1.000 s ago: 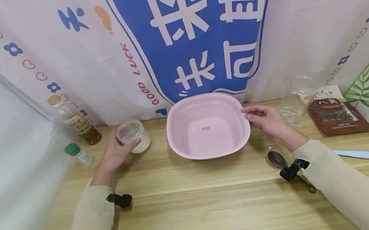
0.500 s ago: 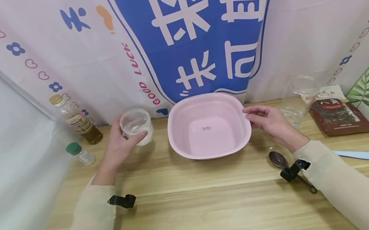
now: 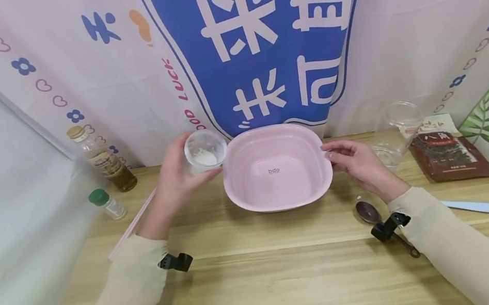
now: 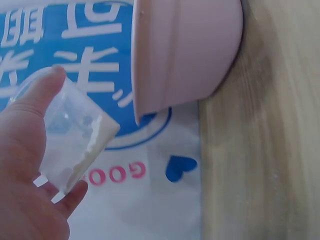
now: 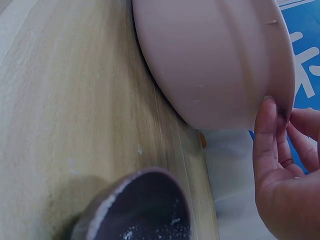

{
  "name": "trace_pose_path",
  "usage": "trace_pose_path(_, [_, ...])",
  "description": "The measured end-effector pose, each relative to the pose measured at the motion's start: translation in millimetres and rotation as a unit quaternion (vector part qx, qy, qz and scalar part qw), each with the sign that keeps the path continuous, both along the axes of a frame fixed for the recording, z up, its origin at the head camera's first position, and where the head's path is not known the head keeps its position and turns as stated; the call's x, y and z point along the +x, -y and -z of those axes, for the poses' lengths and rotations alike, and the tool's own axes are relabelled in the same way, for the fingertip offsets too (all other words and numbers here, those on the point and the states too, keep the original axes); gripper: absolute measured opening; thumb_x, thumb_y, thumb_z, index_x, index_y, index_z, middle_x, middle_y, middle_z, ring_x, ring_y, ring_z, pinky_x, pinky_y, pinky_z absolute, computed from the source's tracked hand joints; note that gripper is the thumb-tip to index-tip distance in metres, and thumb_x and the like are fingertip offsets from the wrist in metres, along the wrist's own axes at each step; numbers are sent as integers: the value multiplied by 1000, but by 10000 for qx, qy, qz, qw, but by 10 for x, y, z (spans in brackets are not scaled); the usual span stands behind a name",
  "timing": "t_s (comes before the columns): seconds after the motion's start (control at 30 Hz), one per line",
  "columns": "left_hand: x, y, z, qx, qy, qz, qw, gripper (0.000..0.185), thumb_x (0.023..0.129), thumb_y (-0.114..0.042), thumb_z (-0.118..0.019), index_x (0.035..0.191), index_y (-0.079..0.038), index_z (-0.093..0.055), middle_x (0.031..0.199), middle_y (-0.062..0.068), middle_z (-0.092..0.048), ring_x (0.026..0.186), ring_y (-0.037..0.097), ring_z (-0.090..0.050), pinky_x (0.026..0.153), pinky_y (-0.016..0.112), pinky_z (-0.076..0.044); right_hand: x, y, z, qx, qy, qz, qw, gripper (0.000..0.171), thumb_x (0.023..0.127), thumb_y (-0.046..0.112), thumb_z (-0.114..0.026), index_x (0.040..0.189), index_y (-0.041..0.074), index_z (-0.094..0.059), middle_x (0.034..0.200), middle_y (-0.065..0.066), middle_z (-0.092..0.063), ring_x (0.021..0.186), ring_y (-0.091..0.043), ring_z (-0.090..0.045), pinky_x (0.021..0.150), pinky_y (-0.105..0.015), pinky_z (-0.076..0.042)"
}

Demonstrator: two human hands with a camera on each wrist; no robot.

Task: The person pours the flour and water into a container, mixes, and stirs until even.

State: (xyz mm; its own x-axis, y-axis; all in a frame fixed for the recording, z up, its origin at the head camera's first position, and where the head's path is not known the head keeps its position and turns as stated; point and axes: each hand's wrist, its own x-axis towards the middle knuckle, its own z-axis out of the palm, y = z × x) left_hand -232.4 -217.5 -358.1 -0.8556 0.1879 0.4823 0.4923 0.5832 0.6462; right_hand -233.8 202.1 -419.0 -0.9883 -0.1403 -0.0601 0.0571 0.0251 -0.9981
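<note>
A clear plastic tub [image 3: 206, 152] with white powder in its bottom is held by my left hand [image 3: 175, 175], thumb on one side and fingers round the other. The tub is raised off the table and tilted, its mouth close to the left rim of a pink basin [image 3: 252, 204]. In the left wrist view the powder [image 4: 92, 150] lies against the tub's base. My right hand [image 3: 361, 163] pinches the basin's right rim between thumb and fingers, as the right wrist view also shows. The basin's inside is bare apart from printed letters.
An oil bottle [image 3: 108, 166] and a green-capped shaker [image 3: 107, 204] stand at left, near pink chopsticks [image 3: 130, 227]. At right lie a dark spoon [image 3: 368, 212] with white grains, a clear open container [image 3: 385, 151], a brown packet [image 3: 449, 157] and a light-blue handle [image 3: 472, 206].
My left hand has lifted the tub off the table, moved it right to the basin's left side and tilted it. The chopsticks have come into sight. My right hand stays at the rim.
</note>
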Motion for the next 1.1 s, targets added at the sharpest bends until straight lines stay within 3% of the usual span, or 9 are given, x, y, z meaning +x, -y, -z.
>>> trace_pose_path(0.13, [21,-137,-91,-644,-363,-60,9972,102,69,-18,-104,154,0,-50,149,23,-57,139,44,-51,120,63,-41,-4,2,6,0,16,-5,10000,43,108,2,-59,145,-19,-51,104,8,-72,92,-4,-72,84,-21,-63])
trace_pose_path(0.43, [66,-403,-224,-1720,-635,-69,9830,101,72,-25,-103,156,-8,-50,152,20,-55,142,42,-50,119,62,-44,-6,9,6,137,26,22,9999,43,109,3,-59,146,-17,-52,104,10,-72,93,-3,-71,84,-21,-63])
trace_pose_path(0.77, [11,-574,-170,-2976,-1773,50,9381,102,74,-33,-102,157,-8,-49,151,17,-57,142,39,-51,114,57,-49,-19,-15,12,178,-111,-44,9998,42,109,3,-59,145,-17,-53,100,10,-71,90,-3,-70,84,-21,-63])
trace_pose_path(1.1, [-6,-719,-147,-3994,-2052,202,8933,98,79,-41,-98,159,-12,-48,156,14,-55,146,37,-48,122,52,-45,-4,-13,-6,267,-161,-129,9994,42,109,3,-59,145,-18,-52,97,10,-71,88,-4,-71,83,-21,-63])
